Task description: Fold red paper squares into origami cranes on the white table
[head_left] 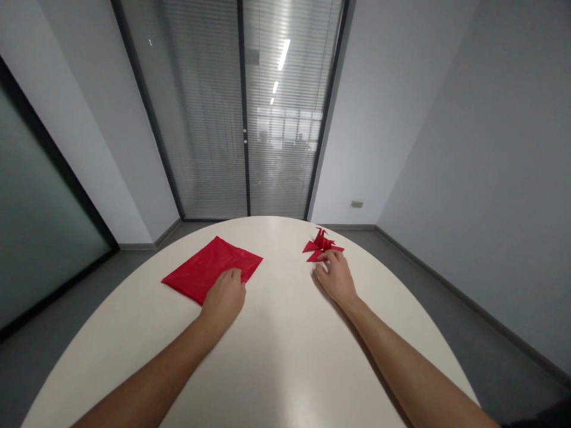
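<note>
On the left of the table lies a red square sheet of paper [196,270], turned like a diamond. My left hand [226,291] rests over its near right edge with fingers curled down on it; the thumb and fingertips are mostly hidden. Toward the far right edge stand red folded paper cranes [322,242], close together and overlapping, so their number is hard to tell. My right hand [335,274] reaches their near side, its thumb and fingers bent, and the fingertips touch a pointed red wing.
The round white table [276,345] curves away at the far side. Beyond it stand a glass partition with blinds [214,131] and a grey wall [482,178]. A wall socket [357,204] is low at the back.
</note>
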A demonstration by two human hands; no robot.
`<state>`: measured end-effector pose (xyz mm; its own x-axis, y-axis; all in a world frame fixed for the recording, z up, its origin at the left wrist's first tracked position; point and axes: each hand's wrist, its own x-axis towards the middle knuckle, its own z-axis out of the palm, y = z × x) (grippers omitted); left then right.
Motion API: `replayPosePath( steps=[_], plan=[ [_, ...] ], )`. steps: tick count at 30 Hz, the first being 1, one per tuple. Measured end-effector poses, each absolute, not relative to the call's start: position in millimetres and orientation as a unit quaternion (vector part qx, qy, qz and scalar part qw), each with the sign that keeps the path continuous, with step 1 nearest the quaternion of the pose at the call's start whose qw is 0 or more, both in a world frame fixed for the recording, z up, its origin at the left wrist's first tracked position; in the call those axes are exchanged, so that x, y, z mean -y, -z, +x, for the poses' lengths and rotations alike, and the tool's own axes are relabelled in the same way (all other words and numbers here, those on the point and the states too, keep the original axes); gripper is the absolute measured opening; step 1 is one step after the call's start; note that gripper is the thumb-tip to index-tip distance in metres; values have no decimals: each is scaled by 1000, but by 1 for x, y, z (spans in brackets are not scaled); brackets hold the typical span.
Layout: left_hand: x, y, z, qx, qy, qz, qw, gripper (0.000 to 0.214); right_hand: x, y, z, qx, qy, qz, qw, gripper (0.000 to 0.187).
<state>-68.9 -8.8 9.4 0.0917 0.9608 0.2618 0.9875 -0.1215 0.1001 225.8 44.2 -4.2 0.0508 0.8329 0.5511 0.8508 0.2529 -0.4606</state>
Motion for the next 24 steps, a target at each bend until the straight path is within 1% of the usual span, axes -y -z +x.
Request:
replayPosePath(
  steps=[5,12,15,18,21,24],
  plan=[
    [-7,-18,-88,705,108,-699,46,25,-38,2,214,740,10,-550,387,17],
    [-18,-21,-100,742,149,-650,69,30,-38,4,212,783,-9,-519,343,14],
    [-13,-27,-94,700,217,-670,121,28,-36,3,211,783,-14,-518,343,14],
    [-2,-30,-77,608,261,-730,173,28,-35,1,209,782,-25,-511,356,15],
    [16,-27,-54,516,263,-803,139,25,-34,-2,208,770,-56,-510,379,21],
    [31,-22,-34,426,229,-875,25,19,-33,-5,208,732,-124,-530,409,34]
  ],
)
